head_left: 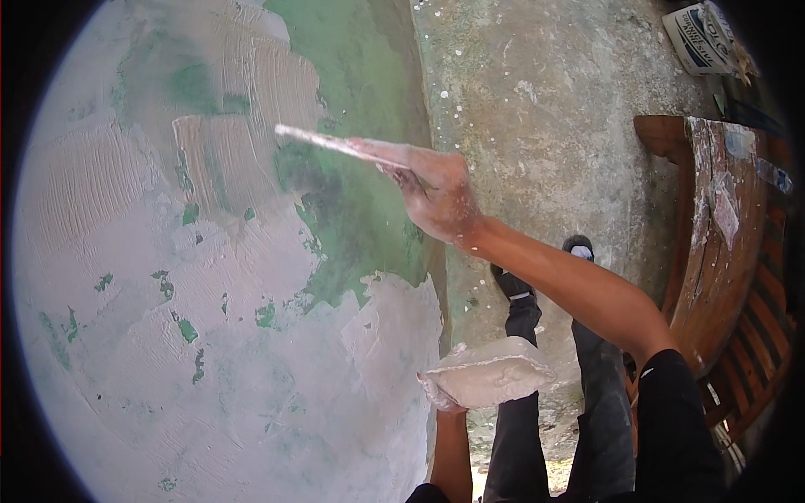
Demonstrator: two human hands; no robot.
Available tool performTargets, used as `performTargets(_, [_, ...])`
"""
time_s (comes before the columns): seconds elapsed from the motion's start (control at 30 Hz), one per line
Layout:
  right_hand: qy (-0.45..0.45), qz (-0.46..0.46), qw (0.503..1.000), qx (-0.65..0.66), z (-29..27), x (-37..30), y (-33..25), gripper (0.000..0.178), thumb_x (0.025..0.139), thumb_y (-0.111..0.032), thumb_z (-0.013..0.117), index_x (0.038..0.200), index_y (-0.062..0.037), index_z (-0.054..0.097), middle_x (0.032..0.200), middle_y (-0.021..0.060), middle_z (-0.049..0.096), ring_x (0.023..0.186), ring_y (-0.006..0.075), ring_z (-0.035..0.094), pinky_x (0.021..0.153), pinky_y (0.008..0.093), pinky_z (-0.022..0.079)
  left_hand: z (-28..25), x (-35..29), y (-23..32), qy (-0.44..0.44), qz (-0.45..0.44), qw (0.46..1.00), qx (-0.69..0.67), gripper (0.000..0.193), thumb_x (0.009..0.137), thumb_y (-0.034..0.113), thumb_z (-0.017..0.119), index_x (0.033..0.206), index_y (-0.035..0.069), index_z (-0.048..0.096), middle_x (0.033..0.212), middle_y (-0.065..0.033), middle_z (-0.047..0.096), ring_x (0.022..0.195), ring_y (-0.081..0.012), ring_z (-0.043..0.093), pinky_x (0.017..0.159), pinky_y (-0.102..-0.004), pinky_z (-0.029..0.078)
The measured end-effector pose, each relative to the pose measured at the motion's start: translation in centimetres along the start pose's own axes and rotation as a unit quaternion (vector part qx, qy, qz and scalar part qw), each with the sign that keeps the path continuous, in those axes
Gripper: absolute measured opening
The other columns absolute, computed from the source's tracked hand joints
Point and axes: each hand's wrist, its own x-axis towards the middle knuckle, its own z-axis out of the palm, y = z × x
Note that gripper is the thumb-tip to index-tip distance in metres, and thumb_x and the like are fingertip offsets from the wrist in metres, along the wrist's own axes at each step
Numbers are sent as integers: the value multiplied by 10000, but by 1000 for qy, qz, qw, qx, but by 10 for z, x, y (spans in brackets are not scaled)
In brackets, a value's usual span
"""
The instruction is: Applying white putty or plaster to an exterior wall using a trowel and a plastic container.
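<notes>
My right hand [442, 191], dusted with white, is closed on a putty knife [329, 142]. Its thin blade, coated with white putty, is seen nearly edge-on, pointing left in front of the wall. Below, my left hand [440, 394] grips the left end of a putty-caked tray [490, 375], whose surface is thick with pale putty; most of those fingers are hidden. On the left is a green wall [360, 92] largely spread with white putty [243, 394]. Ridged streaks mark the upper part of the coat, and small green patches show through lower down.
Concrete floor [537, 109] spotted with white drops runs along the wall. A white printed bucket [700, 38] stands at the far right. Nearer on the right is a wooden bench [713, 277] with slats and white smears. My feet [516, 283] are on the floor between.
</notes>
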Motion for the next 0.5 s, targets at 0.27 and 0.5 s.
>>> performTargets(0.27, [-15,32,999,-18,36,-7,9,547,697,132,517,1202,-71,570,1128,188,586,990,330,604,841,324,505,-8,-4,-4,30,21,999,25,914,798,601,519,1422,58,132,1370,-208,320,1167,-328,469,918,-460,480])
performTargets(0.5, [-119,-50,992,-5,2,-59,11,643,642,173,527,1240,-64,536,1182,129,587,1106,287,560,964,334,462,-21,-16,-1,63,34,996,45,907,811,566,534,1437,79,94,1382,-208,295,1172,-327,463,906,-458,494])
